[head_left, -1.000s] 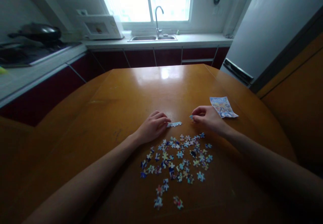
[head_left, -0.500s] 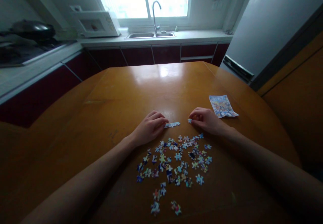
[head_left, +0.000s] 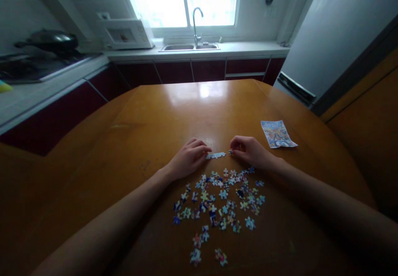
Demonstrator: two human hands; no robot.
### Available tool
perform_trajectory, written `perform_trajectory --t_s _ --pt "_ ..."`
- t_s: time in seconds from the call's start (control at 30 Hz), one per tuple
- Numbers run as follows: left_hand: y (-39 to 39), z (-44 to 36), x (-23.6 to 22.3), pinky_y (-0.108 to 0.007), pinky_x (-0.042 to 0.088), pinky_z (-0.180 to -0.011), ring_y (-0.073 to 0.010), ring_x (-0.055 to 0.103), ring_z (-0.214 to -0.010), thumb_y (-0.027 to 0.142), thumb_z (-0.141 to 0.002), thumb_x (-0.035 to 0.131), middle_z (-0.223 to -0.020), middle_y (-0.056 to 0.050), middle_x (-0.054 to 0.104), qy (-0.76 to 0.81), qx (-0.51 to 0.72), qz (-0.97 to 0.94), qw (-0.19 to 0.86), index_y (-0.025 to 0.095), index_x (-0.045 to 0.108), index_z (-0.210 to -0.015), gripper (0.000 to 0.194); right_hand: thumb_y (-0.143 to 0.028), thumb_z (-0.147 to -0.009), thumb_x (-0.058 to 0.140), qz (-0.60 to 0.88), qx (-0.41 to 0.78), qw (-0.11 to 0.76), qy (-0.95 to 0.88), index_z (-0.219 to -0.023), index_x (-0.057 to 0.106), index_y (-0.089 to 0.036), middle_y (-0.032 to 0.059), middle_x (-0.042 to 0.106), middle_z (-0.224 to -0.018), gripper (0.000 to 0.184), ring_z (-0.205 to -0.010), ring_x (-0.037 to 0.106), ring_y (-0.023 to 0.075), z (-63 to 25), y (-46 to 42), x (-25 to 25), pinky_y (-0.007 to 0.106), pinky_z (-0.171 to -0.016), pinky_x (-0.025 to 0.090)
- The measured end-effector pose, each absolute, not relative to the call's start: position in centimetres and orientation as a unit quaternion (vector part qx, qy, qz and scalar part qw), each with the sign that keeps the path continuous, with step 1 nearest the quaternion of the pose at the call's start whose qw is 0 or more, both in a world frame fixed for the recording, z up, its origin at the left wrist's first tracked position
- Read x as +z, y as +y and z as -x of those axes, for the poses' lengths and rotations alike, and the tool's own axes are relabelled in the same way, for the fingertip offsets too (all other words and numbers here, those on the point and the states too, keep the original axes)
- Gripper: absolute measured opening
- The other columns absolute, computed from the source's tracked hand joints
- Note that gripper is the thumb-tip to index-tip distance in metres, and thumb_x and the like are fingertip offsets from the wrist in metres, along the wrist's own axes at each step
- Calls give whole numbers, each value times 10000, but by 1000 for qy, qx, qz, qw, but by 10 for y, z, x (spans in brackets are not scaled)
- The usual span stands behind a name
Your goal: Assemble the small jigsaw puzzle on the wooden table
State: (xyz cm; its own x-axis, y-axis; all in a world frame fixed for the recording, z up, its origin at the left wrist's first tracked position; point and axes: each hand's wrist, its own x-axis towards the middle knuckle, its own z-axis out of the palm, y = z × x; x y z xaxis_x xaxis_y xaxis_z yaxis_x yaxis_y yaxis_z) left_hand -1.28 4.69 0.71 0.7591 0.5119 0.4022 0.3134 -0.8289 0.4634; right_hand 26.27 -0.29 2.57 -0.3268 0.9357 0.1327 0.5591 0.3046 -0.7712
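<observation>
On the glossy orange-brown wooden bench (head_left: 186,114), the step in hand looks to be lengthening a row. Toward 6 o'clock spreads a scatter of small, multicoloured jigsaw pieces (head_left: 223,194), mostly separate, with blue, pale and yellow patches. At that scatter's 11 o'clock, the bare left hand (head_left: 190,158) touches the row's end; whether its grip pinches or merely steadies, I cannot tell. At 1 o'clock the bare right hand (head_left: 250,151) has a narrow grip, finger and thumb on a piece. Beyond it, toward 2 o'clock, lies a creased, blue-and-orange printed sheet (head_left: 276,134). The narrow, pale blue-and-white joined strip (head_left: 217,155) lies at 12 o'clock, its near edge knobbly. At its 3 o'clock, just beside but apart, is the small, pale single piece (head_left: 230,152). The next move calls for matching tab to notch, then pressing gently.
</observation>
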Motion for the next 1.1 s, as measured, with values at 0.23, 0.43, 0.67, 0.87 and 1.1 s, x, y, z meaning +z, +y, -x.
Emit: perform_trajectory --t_s 0.23,0.43,0.67,0.87,1.1 --pt "47 14 8 -390 470 -892 -217 539 -986 204 -992 490 -991 -79 659 250 285 -904 197 190 680 -1066 204 -115 -810 637 462 403 263 -745 -852 599 -179 -7 616 -741 85 -668 537 115 -259 25 22 267 -637 440" --pt "47 13 8 -388 471 -897 -215 542 -986 216 -1002 481 -985 -77 657 256 285 -901 203 193 680 -1084 216 -128 -806 643 447 410 253 -754 -879 619 -178 -2 642 -749 92 -664 553 116 -257 29 20 260 -627 448" --pt "47 13 9 -397 474 -898 -220 545 -1000 217 -999 495 -994 -75 655 251 278 -903 211 209 685 -1073 204 -125 -791 661 443 420 250 -752 -918 634 -179 4 668 -780 140 -672 561 124 -258 30 16 272 -635 456" --pt "48 14 8 -396 470 -910 -219 543 -1011 216 -1001 492 -1000 -74 653 257 279 -902 207 205 677 -1087 205 -113 -787 658 435 427 260 -749 -916 632 -168 8 676 -792 143 -670 563 117 -259 30 16 261 -630 452" --pt "48 15 7 -410 474 -898 -223 545 -993 228 -1001 486 -982 -77 653 254 286 -900 209 210 680 -1093 216 -166 -814 665 449 410 267 -748 -920 656 -166 8 655 -785 106 -665 536 114 -261 27 17 261 -616 439"
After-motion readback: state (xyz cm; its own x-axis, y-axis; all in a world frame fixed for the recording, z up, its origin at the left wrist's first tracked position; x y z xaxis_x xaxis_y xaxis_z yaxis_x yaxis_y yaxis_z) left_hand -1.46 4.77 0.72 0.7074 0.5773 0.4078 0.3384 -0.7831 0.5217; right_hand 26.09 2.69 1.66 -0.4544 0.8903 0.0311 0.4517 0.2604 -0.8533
